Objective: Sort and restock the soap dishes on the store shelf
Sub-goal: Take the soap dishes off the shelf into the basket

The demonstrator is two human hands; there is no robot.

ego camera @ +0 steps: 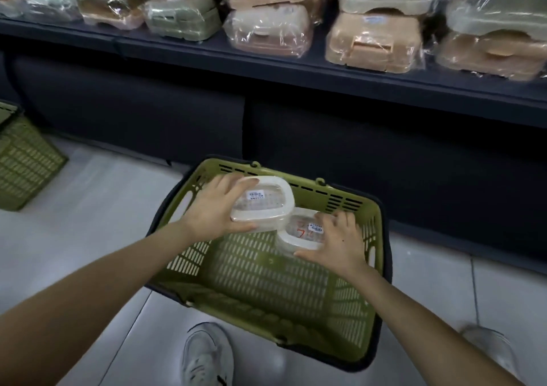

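**Position.** Two white soap dishes are at the far right of the basket, which stands on the floor below the shelf. The top dish sits tilted across the left end of the lower dish. They appear to touch.

**Hands.** My left hand grips the top dish, fingers spread over its lid and thumb under its near edge. My right hand grips the lower dish, fingers curled over its right side and thumb along the near edge. I cannot tell whether the lower dish rests on the basket floor.

**Step in hand, as I judge it.** Lift both dishes out, one per hand, and carry them to the shelf.

**Method recommended.**
- Raise the top dish first, so it clears the lower one without dragging it.
- Clamp lid and base together. I cannot tell how firmly the lids are seated.
- Keep the labels facing up for sorting. The lower dish has a red mark on its lid, which should be checked before shelving.
- Bring my right wrist up clear of the basket rim.

**Risk.** The plastic looks smooth, so a one-handed hold may slip. The wrapped stacks on the shelf look loosely piled, so I should set each dish down gently and not push it in.
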